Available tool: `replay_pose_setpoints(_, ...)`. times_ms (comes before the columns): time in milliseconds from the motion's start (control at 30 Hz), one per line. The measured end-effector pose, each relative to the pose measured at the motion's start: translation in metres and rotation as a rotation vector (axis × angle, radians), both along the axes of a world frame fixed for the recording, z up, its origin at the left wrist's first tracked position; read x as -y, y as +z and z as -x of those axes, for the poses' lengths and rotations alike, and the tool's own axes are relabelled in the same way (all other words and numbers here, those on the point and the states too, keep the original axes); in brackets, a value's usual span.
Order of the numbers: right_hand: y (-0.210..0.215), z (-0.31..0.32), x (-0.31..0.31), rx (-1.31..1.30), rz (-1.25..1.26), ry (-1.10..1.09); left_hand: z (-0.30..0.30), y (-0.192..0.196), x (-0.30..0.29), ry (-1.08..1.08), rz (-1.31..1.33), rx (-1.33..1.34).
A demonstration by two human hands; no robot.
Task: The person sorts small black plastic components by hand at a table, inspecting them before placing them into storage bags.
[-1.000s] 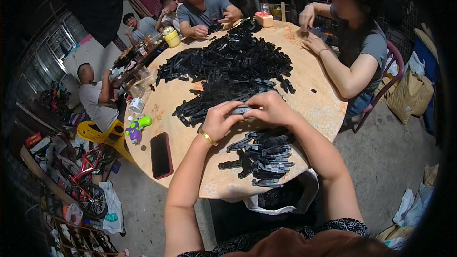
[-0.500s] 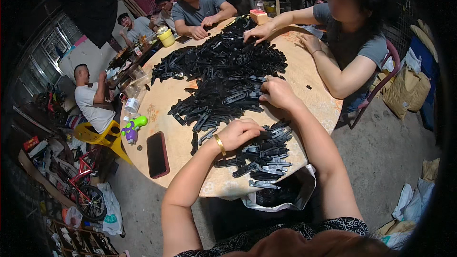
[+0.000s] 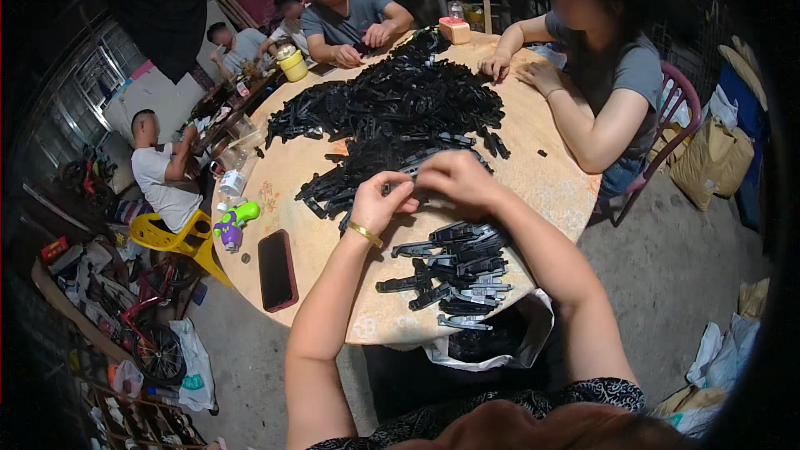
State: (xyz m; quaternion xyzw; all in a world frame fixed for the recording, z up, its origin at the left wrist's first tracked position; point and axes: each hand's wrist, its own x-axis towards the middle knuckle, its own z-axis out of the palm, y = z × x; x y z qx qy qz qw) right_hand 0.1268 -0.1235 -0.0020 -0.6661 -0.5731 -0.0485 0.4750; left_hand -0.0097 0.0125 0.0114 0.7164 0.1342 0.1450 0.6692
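Round and tan, the wooden table (image 3: 533,158) carries a broad heap of black plastic parts (image 3: 392,108), with a phone (image 3: 277,269) lying at its near-left edge. Both hands meet above the heap's near end: left hand (image 3: 382,202) and right hand (image 3: 457,179), fingers pinched together on a small black part (image 3: 410,186), thin and dark. Its long axis cannot be told. Just below the fingers lies a smaller pile of finished pieces (image 3: 458,271).
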Motion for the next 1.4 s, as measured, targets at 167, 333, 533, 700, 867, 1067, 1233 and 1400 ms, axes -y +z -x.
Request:
replay_pose_setpoints(167,0.002,-0.039,-0.011,0.199,-0.224,-0.275,-0.003,-0.007,0.003,-0.059,0.012,-0.043)
replay_pose_setpoints(333,0.001,-0.049,-0.045,0.429,0.033,-0.325,-0.006,-0.018,0.011,-0.121,0.060,-0.096)
replay_pose_setpoints(533,0.004,-0.049,-0.052,0.582,0.254,-0.406,-0.007,-0.017,0.002,-0.015,0.325,-0.042)
replay_pose_setpoints(700,0.025,-0.019,-0.014,-0.037,0.104,-0.107,-0.008,-0.013,-0.002,0.025,0.442,0.076)
replay_pose_setpoints(867,0.017,0.010,0.000,-0.010,0.095,0.133,-0.008,-0.017,-0.003,-0.027,0.336,0.089)
replay_pose_setpoints(1067,0.018,0.014,0.007,0.000,0.071,0.106,-0.002,-0.008,-0.002,-0.087,0.110,0.117)
replay_pose_setpoints(1233,0.023,0.006,0.014,0.246,-0.100,-0.025,0.000,-0.002,0.004,-0.023,-0.143,0.329)
replay_pose_setpoints(1400,0.023,0.004,0.016,-0.120,0.129,0.202,0.006,0.005,0.004,0.063,-0.711,0.259)
